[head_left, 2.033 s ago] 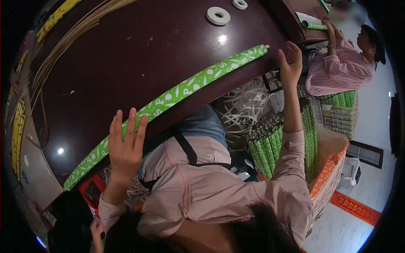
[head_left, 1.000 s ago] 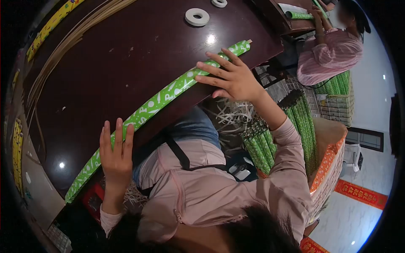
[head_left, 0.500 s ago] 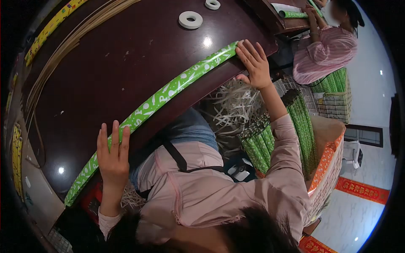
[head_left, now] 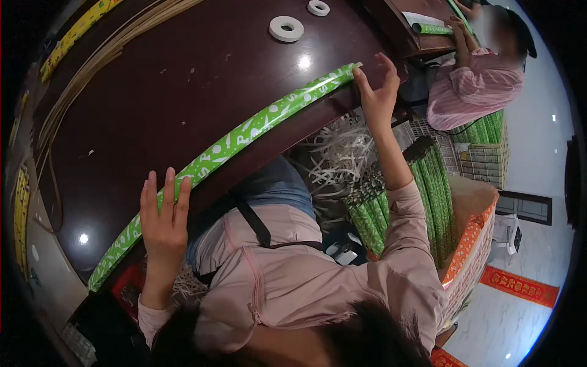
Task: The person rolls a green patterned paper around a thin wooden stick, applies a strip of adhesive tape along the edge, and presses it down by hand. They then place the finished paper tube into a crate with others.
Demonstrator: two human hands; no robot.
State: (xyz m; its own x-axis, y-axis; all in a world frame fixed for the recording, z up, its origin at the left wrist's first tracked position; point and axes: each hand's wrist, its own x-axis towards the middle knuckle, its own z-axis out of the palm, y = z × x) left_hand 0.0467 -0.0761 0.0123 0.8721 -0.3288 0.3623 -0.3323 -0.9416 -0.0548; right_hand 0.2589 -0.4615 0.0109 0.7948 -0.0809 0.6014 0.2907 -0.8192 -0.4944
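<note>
A long green paper roll (head_left: 251, 130), printed with white letters and shapes, lies along the near edge of the dark table (head_left: 165, 116). It looks curved in this wide view. My left hand (head_left: 164, 211) rests on its lower left part, fingers stretched and slightly apart. At the roll's far right end is my right hand (head_left: 380, 92), with the thumb at the end and the bent fingers held away from it. A small tan tip (head_left: 358, 64) sticks out of that end. Neither hand is wrapped round the roll.
Two white tape rolls (head_left: 286, 29) and thin tan strips (head_left: 110, 58) lie on the table. A yellow printed roll (head_left: 79, 37) is at the back left. Below right are shredded paper strips (head_left: 342, 150) and a box (head_left: 468, 244) of green rolls. A co-worker (head_left: 480, 85) sits at another table.
My right hand has turned from lying flat over the roll's end to touching near it with the thumb, fingers raised. My left hand stays in place. The view has shifted slightly.
</note>
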